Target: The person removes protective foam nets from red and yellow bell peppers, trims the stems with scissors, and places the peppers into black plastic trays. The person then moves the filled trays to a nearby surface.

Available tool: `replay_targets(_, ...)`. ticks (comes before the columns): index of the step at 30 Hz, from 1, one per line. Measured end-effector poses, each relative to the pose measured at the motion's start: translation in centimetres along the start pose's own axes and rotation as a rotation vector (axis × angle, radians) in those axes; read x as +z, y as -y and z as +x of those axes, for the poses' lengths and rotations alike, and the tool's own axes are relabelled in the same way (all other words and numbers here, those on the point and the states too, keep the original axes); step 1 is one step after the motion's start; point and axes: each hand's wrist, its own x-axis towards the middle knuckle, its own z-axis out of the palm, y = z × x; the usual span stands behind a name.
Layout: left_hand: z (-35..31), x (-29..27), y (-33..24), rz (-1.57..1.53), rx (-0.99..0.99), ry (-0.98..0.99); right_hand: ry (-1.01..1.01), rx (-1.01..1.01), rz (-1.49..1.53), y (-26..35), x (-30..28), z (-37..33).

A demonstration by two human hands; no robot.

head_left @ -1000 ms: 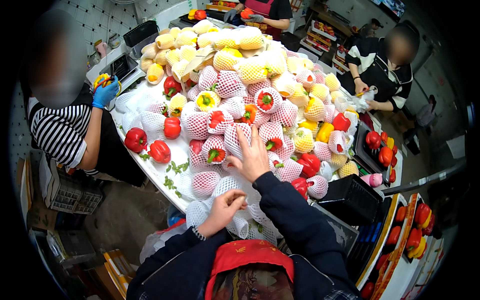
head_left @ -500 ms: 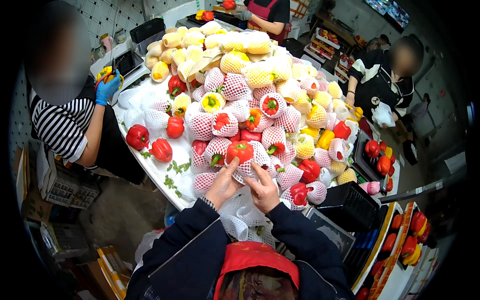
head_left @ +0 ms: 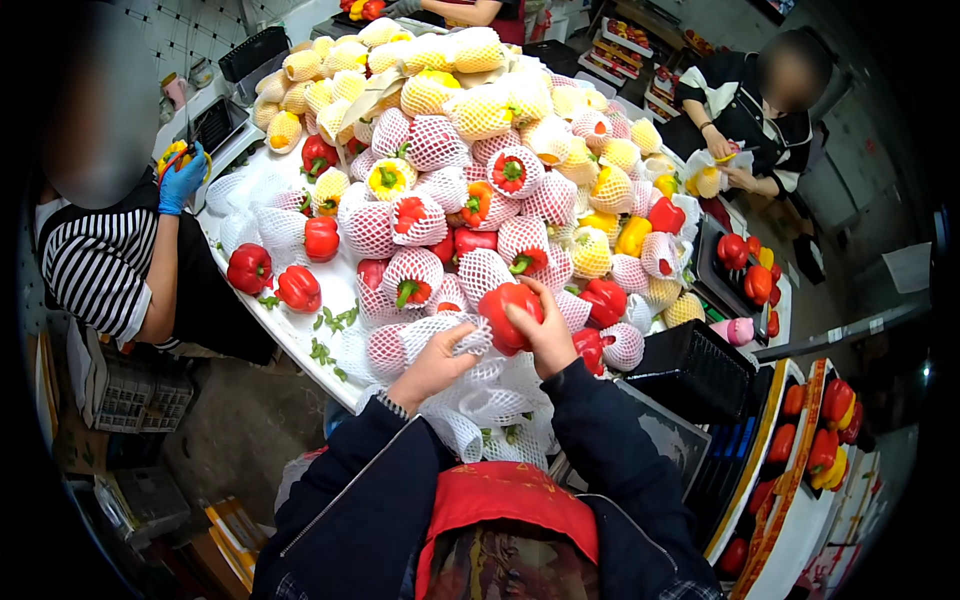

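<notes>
A bare red bell pepper (head_left: 508,316) is gripped in my right hand (head_left: 545,330), fingers wrapped round its right side. My left hand (head_left: 437,362), just to its left, is closed on a white foam net sleeve (head_left: 440,328) that hangs off the pepper. Beneath both hands lie several loose white foam nets (head_left: 490,405) along the near edge of the table. Right beyond them rises a large heap of bell peppers in foam nets, with pink-netted peppers (head_left: 435,142) nearer and yellow-netted peppers (head_left: 480,110) farther back.
Bare red peppers (head_left: 298,289) and green stem scraps (head_left: 325,350) lie on the white table at left. A black crate (head_left: 695,372) and boxes of peppers (head_left: 785,440) stand at right. One co-worker (head_left: 110,260) works at left, another (head_left: 745,130) at far right.
The foam net has come off the red pepper into my left hand. My right hand now holds the pepper alone, slightly to the right. The far-right co-worker's hands have come together.
</notes>
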Motion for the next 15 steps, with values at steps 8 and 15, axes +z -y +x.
replay_targets(8,-3.1,0.6,-4.3,1.273,-0.170,0.087,0.109,0.401,0.868,-0.8,-5.3,-5.9)
replay_targets(15,-3.5,7.9,-5.6,0.181,0.106,0.019,0.128,0.068,-0.162,0.7,-6.0,-11.4)
